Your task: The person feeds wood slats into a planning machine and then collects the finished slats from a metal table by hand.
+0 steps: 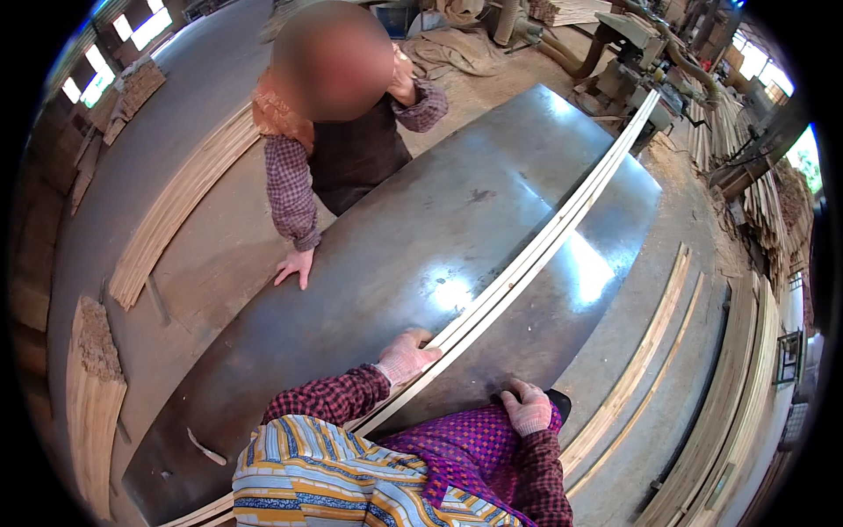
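Long, thin, pale wooden strips [527,255] lie side by side lengthwise across a large dark metal-topped table [386,263]. My left hand [407,357], in a pale pinkish glove, is closed at the near part of the strips, its fingers against their left side; the fingertips are partly hidden. My right hand [529,407], gloved alike, rests at the table's near right edge with fingers loosely bent and apart, holding nothing. The strips run on past my left forearm toward the lower left.
A co-worker [360,158] leans at the table's far left side, one hand on its edge. A machine [628,53] stands at the far end. Wood stacks [189,202] lie on the left floor, with long boards [720,413] at right. A small pale scrap [206,448] lies on the table.
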The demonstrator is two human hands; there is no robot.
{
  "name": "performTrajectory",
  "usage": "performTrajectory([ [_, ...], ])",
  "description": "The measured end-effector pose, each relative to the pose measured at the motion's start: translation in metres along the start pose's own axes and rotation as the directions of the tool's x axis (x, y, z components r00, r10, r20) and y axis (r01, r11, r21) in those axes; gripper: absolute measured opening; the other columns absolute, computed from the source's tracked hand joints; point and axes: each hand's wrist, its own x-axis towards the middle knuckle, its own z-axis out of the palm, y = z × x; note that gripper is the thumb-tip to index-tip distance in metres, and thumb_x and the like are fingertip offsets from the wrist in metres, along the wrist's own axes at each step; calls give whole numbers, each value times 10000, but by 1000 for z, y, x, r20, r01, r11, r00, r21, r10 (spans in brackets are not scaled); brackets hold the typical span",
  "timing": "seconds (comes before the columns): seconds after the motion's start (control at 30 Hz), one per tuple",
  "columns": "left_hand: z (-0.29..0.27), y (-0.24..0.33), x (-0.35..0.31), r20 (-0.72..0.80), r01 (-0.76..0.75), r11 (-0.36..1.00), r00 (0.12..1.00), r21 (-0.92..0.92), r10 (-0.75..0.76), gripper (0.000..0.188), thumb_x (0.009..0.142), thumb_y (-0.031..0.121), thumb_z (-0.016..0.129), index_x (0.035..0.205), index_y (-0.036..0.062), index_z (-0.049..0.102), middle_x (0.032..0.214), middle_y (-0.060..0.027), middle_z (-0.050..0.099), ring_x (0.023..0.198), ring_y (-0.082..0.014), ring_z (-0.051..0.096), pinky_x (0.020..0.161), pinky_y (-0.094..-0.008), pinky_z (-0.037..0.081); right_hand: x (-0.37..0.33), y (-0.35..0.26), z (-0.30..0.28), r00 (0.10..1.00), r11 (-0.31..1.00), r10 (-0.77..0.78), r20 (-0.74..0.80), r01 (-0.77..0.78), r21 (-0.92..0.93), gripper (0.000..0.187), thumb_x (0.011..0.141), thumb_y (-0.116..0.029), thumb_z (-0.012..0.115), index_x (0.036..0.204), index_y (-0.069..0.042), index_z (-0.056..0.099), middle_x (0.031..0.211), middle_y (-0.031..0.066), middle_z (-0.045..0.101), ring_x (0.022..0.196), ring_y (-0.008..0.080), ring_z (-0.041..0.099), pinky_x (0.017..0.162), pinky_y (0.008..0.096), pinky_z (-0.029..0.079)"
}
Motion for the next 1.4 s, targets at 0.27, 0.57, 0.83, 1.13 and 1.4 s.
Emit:
performTrajectory([
  [0.27,-4,22,14,57,48,998,997,-36,-46,758,878,487,810,1432,-8,655,1404,-235,695,1313,-360,663,1127,-428,489,1,-7,-11,996,998,61,66,-61,1,384,925,-373,755,1220,-127,777,1151,172,771,1156,381,697,1008,470,547],
  [0.57,1,59,48,114,-7,1000,993,-27,10,784,855,489,816,1439,-5,648,1393,-241,696,1321,-366,656,1138,-438,483,-2,-8,-13,996,998,58,61,-56,-40,400,925,-372,760,1230,-114,784,1163,187,769,1136,385,715,986,463,569],
  [0.83,33,118,73,-9,-8,887,1000,461,14,1086,774,654,854,1583,57,445,1514,-201,554,1367,-350,598,1130,-426,513,-1,-9,-15,995,999,49,87,-47,-20,386,936,-388,728,1218,-130,780,1164,191,765,1142,392,705,998,477,556],
  [1.13,51,109,75,-85,-10,821,994,571,72,967,819,582,826,1578,114,455,1484,-169,570,1358,-341,600,1131,-438,501,1,-12,-13,995,998,54,88,-53,-22,375,932,-347,754,1225,-115,786,1167,190,767,1142,389,710,997,462,563],
  [1.4,50,111,73,-82,-7,824,994,567,65,967,831,565,817,1596,107,442,1481,-171,575,1342,-341,613,1132,-439,501,0,-13,-13,995,998,57,82,-54,-41,364,937,-350,740,1217,-121,788,1165,191,767,1135,392,713,995,469,565],
])
